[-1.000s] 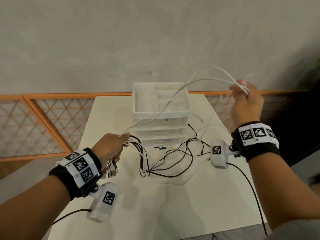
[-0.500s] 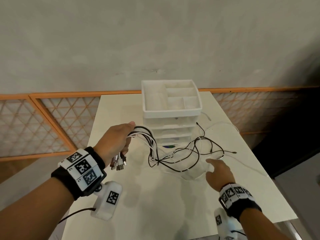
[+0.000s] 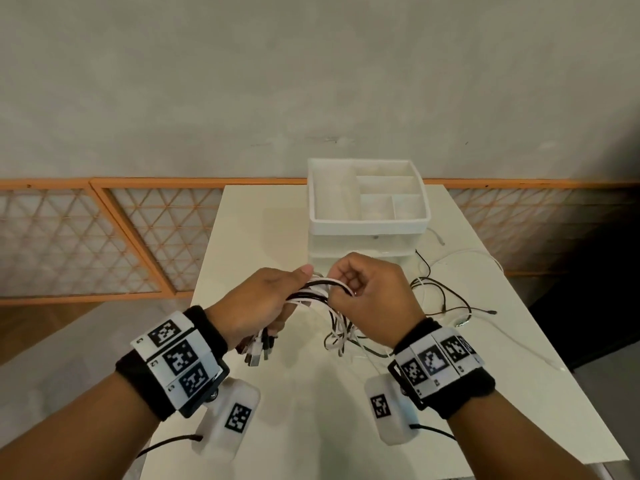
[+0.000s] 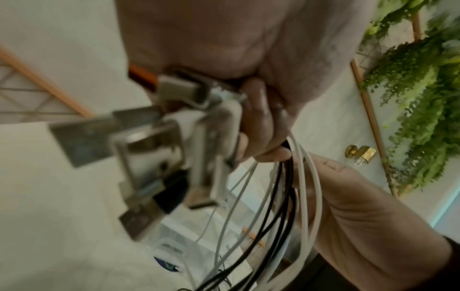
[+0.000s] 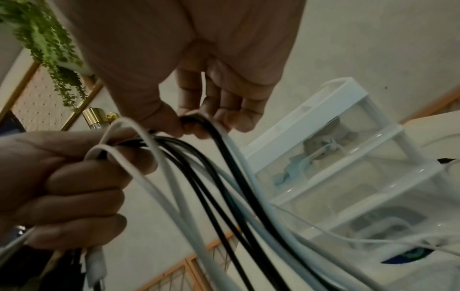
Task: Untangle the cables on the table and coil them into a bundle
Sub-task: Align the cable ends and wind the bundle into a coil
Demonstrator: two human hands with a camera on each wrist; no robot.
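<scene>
Progress: plug ends gathered, coiling not yet begun, as far as the views show. The left hand (image 3: pixel 256 303) is clenched round the cables (image 3: pixel 313 289) just behind their connectors; the USB plugs (image 3: pixel 258 348) hang in a cluster below that fist, above the table (image 3: pixel 311 427). The right hand (image 3: pixel 370 292) sits just beside the left, thumb and fingers pinching a black and a white strand (image 5: pixel 214 128) where they arch out of the bundle.

Remaining: the far lengths lie loose and crossed on the table to the right, near the drawer organiser (image 3: pixel 369 223); one thin black lead (image 3: pixel 450 303) and one white lead (image 3: pixel 485 258) stray furthest. These need drawing in, separating, then winding.

Appearance: thin, limp, round cords, black and white mixed, roughly parallel at the grip and fanning below. Exact count is uncertain; the left wrist view is blurred at the plugs.
</scene>
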